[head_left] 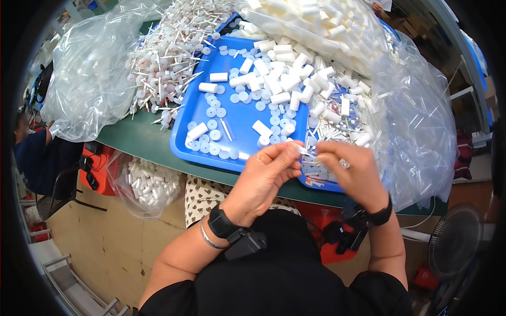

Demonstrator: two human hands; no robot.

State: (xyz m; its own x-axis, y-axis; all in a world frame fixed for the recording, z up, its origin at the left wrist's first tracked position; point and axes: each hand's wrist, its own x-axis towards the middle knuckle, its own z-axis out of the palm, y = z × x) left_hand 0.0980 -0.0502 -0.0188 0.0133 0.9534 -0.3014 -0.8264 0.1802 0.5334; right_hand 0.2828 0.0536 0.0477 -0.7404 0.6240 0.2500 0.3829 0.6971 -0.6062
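Above the near edge of a blue tray [242, 176], my two hands meet fingertip to fingertip. My left hand [268, 176] is closed in a pinch on a small white piece [302, 150], mostly covered by the fingers. My right hand [354, 171] has its fingers bent together beside that piece; what they hold, if anything, is hidden. White cylinders [289, 82] are heaped at the tray's far side, with several translucent round discs [215, 135] scattered nearer. A thin white rod [226, 130] lies among the discs. Under my right hand are many thin rods [321, 169], partly hidden.
Left of the tray rises a pile of rods with discs [163, 63], beside a clear plastic bag [87, 79]. A bag of white cylinders [332, 29] stands behind; another plastic bag [419, 126] hangs right. Below are a cylinder-filled bag [150, 181] and a fan [456, 239]. A person [39, 158] sits left.
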